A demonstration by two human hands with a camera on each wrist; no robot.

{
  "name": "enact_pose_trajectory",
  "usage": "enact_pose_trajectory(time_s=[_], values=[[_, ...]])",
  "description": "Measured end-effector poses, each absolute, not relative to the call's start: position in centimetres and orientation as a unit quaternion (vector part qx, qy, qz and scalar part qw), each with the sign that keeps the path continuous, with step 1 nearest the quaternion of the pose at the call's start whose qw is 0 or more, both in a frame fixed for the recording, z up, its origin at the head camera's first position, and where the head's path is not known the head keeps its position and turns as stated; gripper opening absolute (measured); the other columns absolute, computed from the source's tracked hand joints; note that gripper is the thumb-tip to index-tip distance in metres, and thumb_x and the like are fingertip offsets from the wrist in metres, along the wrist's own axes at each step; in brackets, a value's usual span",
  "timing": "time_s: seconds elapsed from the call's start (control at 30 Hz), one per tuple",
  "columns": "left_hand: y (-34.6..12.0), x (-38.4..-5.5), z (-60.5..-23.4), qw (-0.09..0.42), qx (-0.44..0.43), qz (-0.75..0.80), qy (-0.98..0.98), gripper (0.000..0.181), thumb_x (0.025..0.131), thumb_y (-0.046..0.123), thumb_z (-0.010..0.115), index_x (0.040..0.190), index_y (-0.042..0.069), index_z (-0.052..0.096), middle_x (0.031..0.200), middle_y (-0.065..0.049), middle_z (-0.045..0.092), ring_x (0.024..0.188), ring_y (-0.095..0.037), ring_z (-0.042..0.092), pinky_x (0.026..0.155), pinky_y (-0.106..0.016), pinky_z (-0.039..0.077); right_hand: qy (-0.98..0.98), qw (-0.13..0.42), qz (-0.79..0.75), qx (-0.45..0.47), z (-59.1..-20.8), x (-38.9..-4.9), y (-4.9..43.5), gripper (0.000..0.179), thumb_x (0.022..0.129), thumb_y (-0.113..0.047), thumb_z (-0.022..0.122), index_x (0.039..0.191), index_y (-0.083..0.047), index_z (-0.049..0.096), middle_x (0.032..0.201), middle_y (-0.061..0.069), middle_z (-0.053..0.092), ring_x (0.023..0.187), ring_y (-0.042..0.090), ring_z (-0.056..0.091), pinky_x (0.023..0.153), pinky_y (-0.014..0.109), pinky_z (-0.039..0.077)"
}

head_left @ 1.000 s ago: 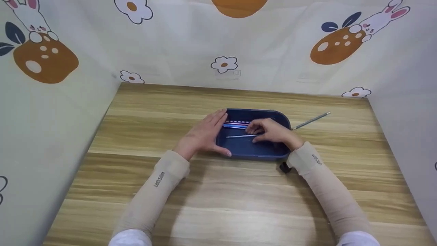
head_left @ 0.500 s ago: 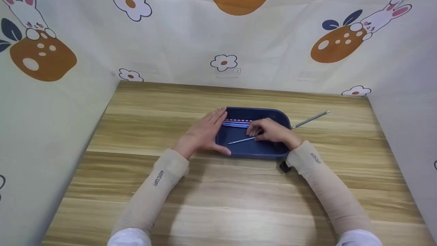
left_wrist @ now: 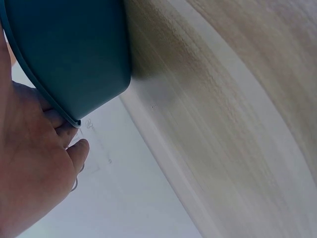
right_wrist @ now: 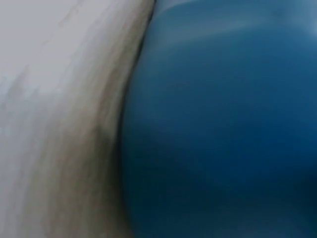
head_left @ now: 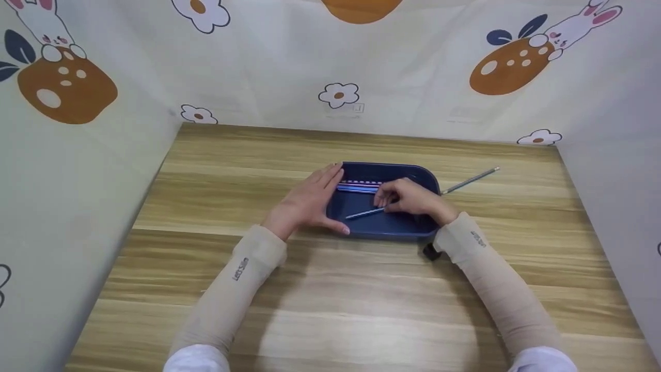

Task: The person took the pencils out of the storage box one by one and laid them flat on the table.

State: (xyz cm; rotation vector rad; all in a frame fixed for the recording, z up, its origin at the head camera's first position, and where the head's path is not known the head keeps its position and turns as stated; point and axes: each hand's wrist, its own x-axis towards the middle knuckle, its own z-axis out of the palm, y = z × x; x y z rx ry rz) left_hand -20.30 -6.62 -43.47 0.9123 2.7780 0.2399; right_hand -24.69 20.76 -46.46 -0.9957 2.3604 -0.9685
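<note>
A dark blue rectangular box (head_left: pixel 384 231) with rounded corners stands on the table. My left hand (head_left: pixel 309 202) spans its left end, with straight fingers along the rim at the back corner and the thumb at the front corner. In the left wrist view, fingers of the left hand (left_wrist: pixel 37 163) lie over the rim of the box (left_wrist: pixel 74 54). Inside it, my right hand (head_left: pixel 408 198) pinches a slim bluish pencil (head_left: pixel 364 213) between thumb and fingers; its pointed end faces left and its other end is hidden. Several pencils (head_left: pixel 356 187) lie side by side along the back wall.
Another grey-blue pencil (head_left: pixel 471 180) lies on the wooden table (head_left: pixel 361 310), just right of the box. A small black object (head_left: pixel 430 252) shows by the right wrist. A patterned cloth wall (head_left: pixel 268 72) encloses the back and sides. The right wrist view shows mostly the outer box wall (right_wrist: pixel 223 114).
The left end of the pinched pencil has swung towards the front of the box, so the pencil now slants. Both hands have stayed almost where they were.
</note>
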Motion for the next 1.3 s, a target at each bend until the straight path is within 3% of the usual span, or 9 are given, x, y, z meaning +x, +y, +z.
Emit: enact_pose_trajectory(time_s=[0.57,0.9,1.3], values=[[-6.7,-20.2,-43.2,0.095,0.313,0.063,0.943,0.137,0.054,0.094,0.046,0.152,0.007,0.006,0.16,-0.007,0.0,0.146,-0.02,0.001,0.12,-0.032,0.004,0.82,0.197,-0.399,-0.358,-45.7,-24.4,21.1,0.014,0.082,0.0,0.07,0.094,-0.006,0.069,0.089,0.007,0.069,0.08,0.017,0.063,0.072,0.024,0.054],[-6.6,-20.1,-43.3,0.103,0.308,0.077,0.943,0.134,0.057,0.088,0.054,0.152,0.008,0.005,0.16,-0.006,-0.001,0.146,-0.02,0.0,0.12,-0.033,0.004,0.811,0.186,-0.414,-0.37,-44.6,-23.9,21.7,0.014,0.082,0.001,0.069,0.093,-0.006,0.068,0.087,0.005,0.069,0.078,0.013,0.062,0.073,0.024,0.054],[-6.7,-20.3,-43.3,0.092,0.319,0.079,0.94,0.134,0.056,0.088,0.054,0.152,0.006,0.008,0.16,-0.008,0.002,0.146,-0.022,0.004,0.12,-0.034,0.006,0.796,0.167,-0.432,-0.389,-41.6,-21.9,22.3,0.017,0.08,0.013,0.064,0.096,0.006,0.065,0.093,0.02,0.067,0.08,0.029,0.062,0.075,0.031,0.055]])
